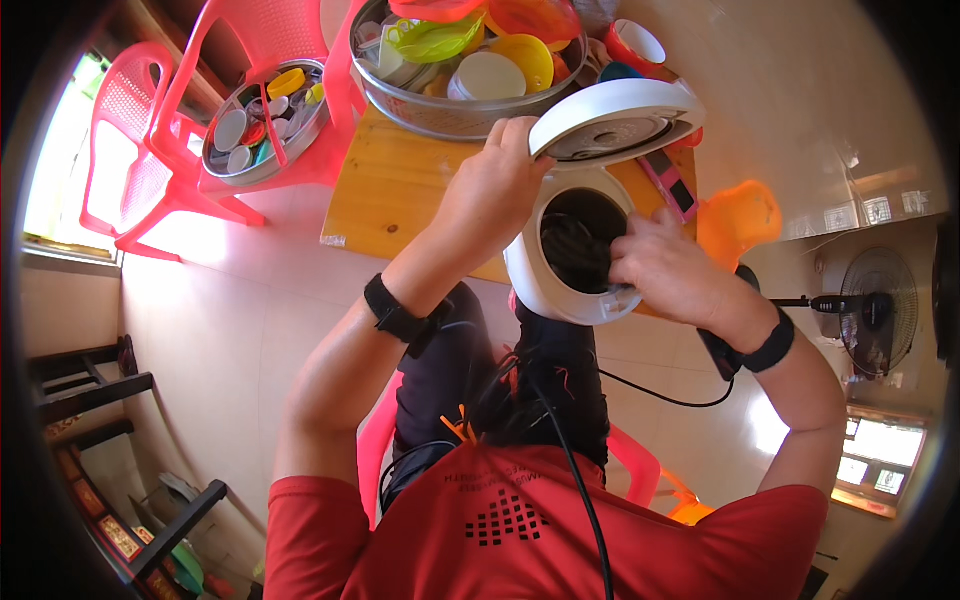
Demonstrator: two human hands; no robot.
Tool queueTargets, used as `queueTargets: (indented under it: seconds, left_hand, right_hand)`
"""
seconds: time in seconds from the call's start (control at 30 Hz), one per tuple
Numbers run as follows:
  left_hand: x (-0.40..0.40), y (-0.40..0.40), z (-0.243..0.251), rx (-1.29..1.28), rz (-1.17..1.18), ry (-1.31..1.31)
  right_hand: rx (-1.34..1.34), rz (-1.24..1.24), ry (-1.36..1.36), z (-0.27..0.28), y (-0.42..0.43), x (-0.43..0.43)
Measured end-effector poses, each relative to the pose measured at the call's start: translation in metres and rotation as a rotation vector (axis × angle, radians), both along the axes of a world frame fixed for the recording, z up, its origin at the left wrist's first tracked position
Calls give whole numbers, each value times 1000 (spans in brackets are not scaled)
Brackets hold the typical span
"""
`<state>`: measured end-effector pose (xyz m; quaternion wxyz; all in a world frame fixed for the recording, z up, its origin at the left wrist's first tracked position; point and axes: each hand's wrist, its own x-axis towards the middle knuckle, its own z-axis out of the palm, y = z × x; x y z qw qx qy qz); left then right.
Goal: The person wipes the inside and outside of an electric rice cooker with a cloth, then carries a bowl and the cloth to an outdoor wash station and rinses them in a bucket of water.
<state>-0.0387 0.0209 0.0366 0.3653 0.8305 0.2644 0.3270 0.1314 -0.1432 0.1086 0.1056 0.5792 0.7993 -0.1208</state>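
Note:
A white rice cooker [562, 304], rounded, stands at the near edge of a wooden table [390, 180], partly over it. Its hinged lid [615, 112] is raised. My left hand [499, 176] holds the left rim of the lid, fingers curled over it. Inside the cooker is a dark cavity with dark, coiled-looking contents [574, 244], possibly a cord; I cannot tell for sure. My right hand [660, 259] is at the cooker's right rim, its fingertips reaching into the opening and hidden there, so whether they grip something does not show.
A large metal basin [465, 120] of plastic bowls stands behind the cooker. A pink-framed device [670, 184] lies to the right. Another filled metal basin [259, 174] sits on a pink plastic chair [300, 191]. An orange plastic object [739, 217] and a standing fan [877, 307] are at the right.

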Motion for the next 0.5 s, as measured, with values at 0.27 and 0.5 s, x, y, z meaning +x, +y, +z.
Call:
queueTargets:
  seconds: [0.27, 0.5]
  left_hand:
    - [-4, 1, 6, -64, -30, 12]
    - [-1, -1, 1, -12, -10, -24]
  right_hand:
    - [454, 635, -348, -6, 62, 13]
    - [540, 735, -519, -15, 55, 26]
